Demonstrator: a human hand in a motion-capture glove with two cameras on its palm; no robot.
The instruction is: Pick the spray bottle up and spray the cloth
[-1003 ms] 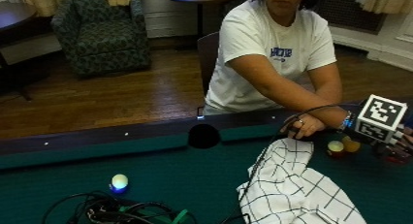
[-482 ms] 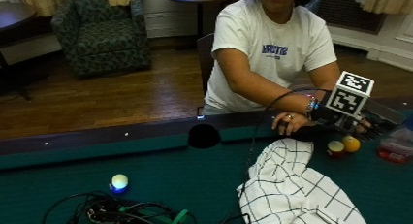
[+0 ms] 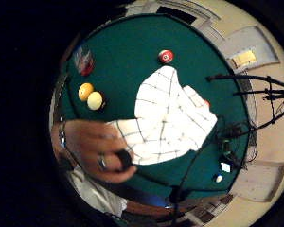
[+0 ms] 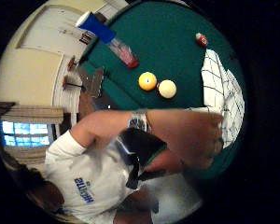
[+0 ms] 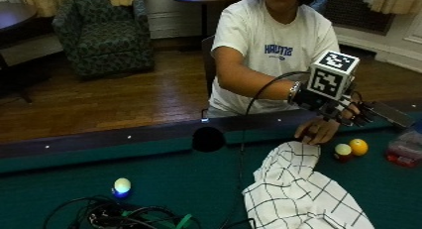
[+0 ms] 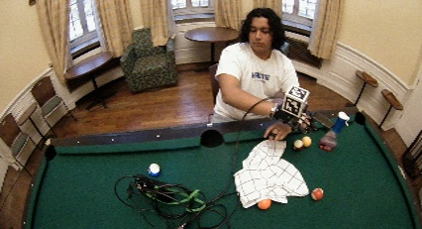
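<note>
The spray bottle [image 6: 332, 132], clear with pink liquid and a blue top, stands on the green felt near the right rail; it also shows in both palm views [image 4: 112, 39] [image 3: 84, 60] and at the outside view's right edge [image 5: 403, 149]. A white checked cloth [image 5: 296, 189] lies crumpled mid-table [image 6: 267, 174] [image 3: 170, 118]. My gloved right hand [image 5: 342, 110] hovers above the rail, left of the bottle, fingers loosely out and holding nothing. Under it the bare left hand [image 5: 320, 131] rests on the cloth's near corner [image 3: 97, 149].
A yellow ball [image 5: 358, 146] and a pale ball [image 5: 342, 150] lie between cloth and bottle. A red-striped ball [image 6: 317, 194] and an orange ball [image 6: 264, 204] sit by the cloth's far side. A side pocket [image 5: 208, 139], a blue-white ball [image 5: 122, 185] and tangled cables [image 6: 165, 194] are to the left.
My gloved hand has risen and moved left along the rail, away from the bottle, until it is over the bare hand. The cloth and balls have stayed put.
</note>
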